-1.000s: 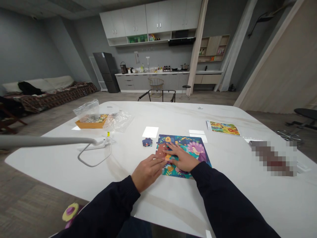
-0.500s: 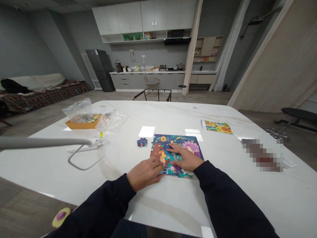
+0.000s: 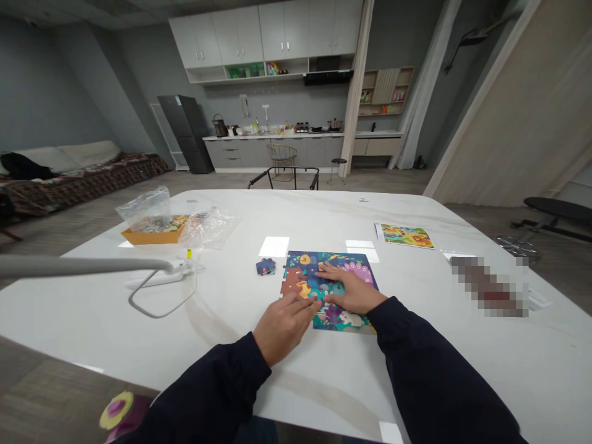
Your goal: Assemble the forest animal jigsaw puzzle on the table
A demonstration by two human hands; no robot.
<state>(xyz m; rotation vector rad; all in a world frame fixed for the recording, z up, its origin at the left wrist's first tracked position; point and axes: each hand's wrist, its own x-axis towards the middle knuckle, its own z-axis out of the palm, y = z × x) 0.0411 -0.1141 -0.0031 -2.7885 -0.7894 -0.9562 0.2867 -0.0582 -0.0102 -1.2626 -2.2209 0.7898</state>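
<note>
A colourful jigsaw puzzle (image 3: 330,256) with a bear, a rabbit and a peacock lies flat on the white table. My right hand (image 3: 354,290) rests on its right half, fingers spread, holding nothing. My left hand (image 3: 287,320) is over the puzzle's lower left part, its fingers close together and their tips on the surface near my right thumb. Whether anything is between those fingertips is hidden. Just left of the puzzle sits a small pile of loose pieces (image 3: 266,266).
On the white table (image 3: 222,394) stand a yellow box (image 3: 152,237) with plastic bags at the left, a grey arm (image 3: 83,266) with a cable, a picture sheet (image 3: 406,236) at the right, and a blurred item (image 3: 493,290) beyond it.
My left hand has moved slightly right and its fingers now reach further over the puzzle, towards my right thumb. My right hand has shifted slightly right.
</note>
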